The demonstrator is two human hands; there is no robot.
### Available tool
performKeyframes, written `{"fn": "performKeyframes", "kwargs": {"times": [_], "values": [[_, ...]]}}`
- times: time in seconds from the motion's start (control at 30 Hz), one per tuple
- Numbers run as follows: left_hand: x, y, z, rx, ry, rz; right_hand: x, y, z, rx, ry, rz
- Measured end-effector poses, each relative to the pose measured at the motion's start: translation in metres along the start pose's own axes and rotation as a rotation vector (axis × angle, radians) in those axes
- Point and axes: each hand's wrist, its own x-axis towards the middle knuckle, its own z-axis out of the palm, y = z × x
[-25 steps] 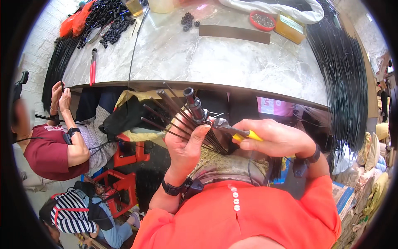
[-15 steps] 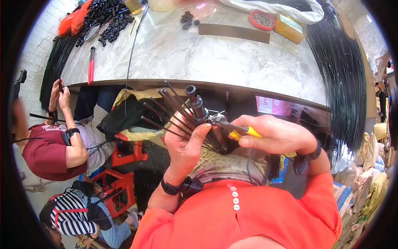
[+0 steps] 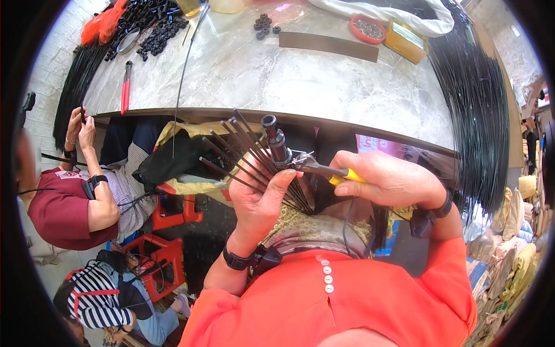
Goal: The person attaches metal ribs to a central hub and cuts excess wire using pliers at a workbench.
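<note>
My left hand (image 3: 258, 194) is closed around a bundle of thin black rods fanned out from a black tubular hub (image 3: 277, 141), which looks like part of an umbrella frame. The hub stands nearly upright over my lap, with its hollow end up. My right hand (image 3: 381, 179) grips pliers with yellow handles (image 3: 348, 177). Their jaws meet a thin silvery wire (image 3: 300, 157) at the side of the hub, close to my left thumb. Exactly how the jaws sit on the wire is too small to tell.
Ahead is a marble-patterned table (image 3: 243, 75) with a flat brown strip (image 3: 329, 46), a red dish (image 3: 368, 29), small black parts (image 3: 263, 26) and red-handled pliers (image 3: 126, 87). Long black rods (image 3: 477, 121) hang over its right end. Another person (image 3: 69, 199) sits at left, near red stools (image 3: 156, 260).
The pliers stay at the wire, but their yellow handles look closer together and my right hand has shifted slightly. My left hand keeps its hold on the rods. The view has shifted a little.
</note>
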Motion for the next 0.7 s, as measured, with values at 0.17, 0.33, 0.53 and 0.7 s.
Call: {"fn": "performKeyframes", "kwargs": {"times": [0.17,0.33,0.53,0.7], "values": [[0.001,-0.002,-0.002,-0.01,0.002,0.007,0.0,-0.013,0.007,-0.403,0.185,-0.014],[0.002,-0.002,-0.004,-0.05,0.035,0.003,-0.001,-0.009,0.025,-1.077,0.399,-0.212],[0.003,-0.003,-0.004,-0.072,0.05,0.007,0.0,-0.006,0.038,-1.313,0.781,-0.399],[0.003,-0.002,-0.008,0.001,0.017,0.011,-0.005,-0.013,0.037,-1.365,0.663,-0.288]]}}
